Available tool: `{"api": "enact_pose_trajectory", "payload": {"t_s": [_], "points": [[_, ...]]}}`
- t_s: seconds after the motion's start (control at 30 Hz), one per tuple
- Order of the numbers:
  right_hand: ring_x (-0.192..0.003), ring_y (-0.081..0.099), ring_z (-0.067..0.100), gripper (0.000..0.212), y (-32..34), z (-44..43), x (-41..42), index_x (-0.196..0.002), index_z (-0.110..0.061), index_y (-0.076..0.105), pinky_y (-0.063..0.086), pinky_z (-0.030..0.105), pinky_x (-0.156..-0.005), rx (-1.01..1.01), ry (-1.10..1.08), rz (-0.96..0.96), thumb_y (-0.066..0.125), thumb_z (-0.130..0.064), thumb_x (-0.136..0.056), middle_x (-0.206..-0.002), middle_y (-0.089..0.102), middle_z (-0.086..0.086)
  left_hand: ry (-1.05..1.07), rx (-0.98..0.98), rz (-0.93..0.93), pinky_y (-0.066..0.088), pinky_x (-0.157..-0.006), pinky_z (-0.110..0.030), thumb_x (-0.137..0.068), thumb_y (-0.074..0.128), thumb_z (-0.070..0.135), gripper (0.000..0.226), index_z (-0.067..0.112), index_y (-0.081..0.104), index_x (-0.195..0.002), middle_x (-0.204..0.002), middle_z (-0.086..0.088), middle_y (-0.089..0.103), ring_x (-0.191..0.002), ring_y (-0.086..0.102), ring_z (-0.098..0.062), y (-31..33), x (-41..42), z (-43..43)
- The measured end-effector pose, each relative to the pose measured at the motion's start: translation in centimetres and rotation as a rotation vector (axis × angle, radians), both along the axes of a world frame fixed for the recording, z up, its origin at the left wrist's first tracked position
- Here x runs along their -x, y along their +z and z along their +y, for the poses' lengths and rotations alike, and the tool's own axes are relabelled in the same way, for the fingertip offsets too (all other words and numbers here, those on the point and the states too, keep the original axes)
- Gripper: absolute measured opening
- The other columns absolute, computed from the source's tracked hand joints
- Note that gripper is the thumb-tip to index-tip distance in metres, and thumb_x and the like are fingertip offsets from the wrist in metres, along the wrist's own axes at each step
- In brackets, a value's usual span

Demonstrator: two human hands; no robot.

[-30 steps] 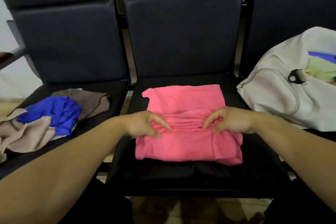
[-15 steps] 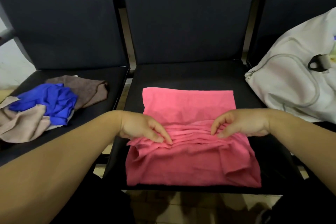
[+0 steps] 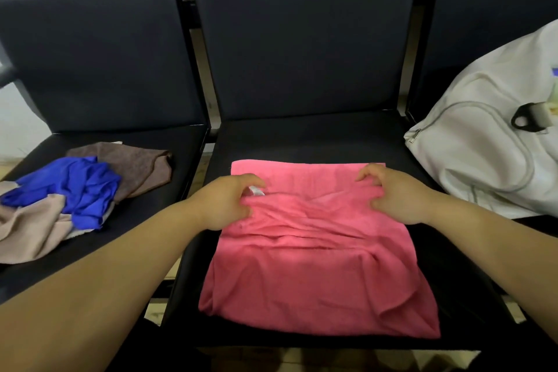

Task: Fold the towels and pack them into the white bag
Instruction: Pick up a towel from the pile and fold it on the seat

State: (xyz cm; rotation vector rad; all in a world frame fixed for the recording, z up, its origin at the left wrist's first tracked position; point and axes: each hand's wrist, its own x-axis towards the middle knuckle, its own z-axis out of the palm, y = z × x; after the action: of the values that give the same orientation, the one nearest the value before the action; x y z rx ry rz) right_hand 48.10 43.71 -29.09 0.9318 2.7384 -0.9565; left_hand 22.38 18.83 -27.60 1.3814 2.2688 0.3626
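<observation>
A pink towel (image 3: 317,275) lies spread on the middle black chair seat (image 3: 302,136), wrinkled across its upper half. My left hand (image 3: 229,202) pinches a bunched fold near the towel's far left side, beside a small white label (image 3: 256,190). My right hand (image 3: 395,193) pinches the same fold near the far right side. The white bag (image 3: 483,160) stands on the right chair, its top open, with folded cloth showing at the frame edge.
On the left chair seat (image 3: 145,220) lie a crumpled blue towel (image 3: 72,187), a brown towel (image 3: 139,166) and a beige towel (image 3: 27,230). Dark chair backs (image 3: 302,39) rise behind the seats. A black strap loop (image 3: 525,118) hangs on the bag.
Both hands have gathered more cloth and moved toward the towel's far edge. The near part of the towel now lies spread toward the seat's front edge. The view has come closer.
</observation>
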Motion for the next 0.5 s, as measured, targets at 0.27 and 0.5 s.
{"api": "enact_pose_trajectory", "payload": {"t_s": [0.27,0.5], "points": [[-0.088,0.067,0.015,0.019,-1.6,0.3,1.1,-0.092,-0.019,0.073,0.052,0.031,-0.080,0.141,-0.240,0.187,0.078,-0.036,-0.085,-0.096,0.072,0.000,0.284,-0.208,-0.254,0.051,-0.082,-0.024,-0.091,0.074,0.028,0.002,0.027,0.076,-0.092,-0.092,0.007,0.074,-0.088,0.068,-0.008,-1.2,0.6,0.3],[-0.083,0.067,0.015,0.014,-1.9,1.0,0.9,-0.085,-0.022,0.070,0.046,0.022,-0.067,0.124,-0.338,0.266,0.080,-0.012,-0.083,-0.087,0.070,-0.002,0.398,-0.250,-0.132,0.051,-0.077,-0.020,-0.083,0.080,0.009,0.020,0.026,0.071,-0.087,-0.090,0.005,0.074,-0.086,0.069,-0.008,-1.4,1.6,0.1]]}}
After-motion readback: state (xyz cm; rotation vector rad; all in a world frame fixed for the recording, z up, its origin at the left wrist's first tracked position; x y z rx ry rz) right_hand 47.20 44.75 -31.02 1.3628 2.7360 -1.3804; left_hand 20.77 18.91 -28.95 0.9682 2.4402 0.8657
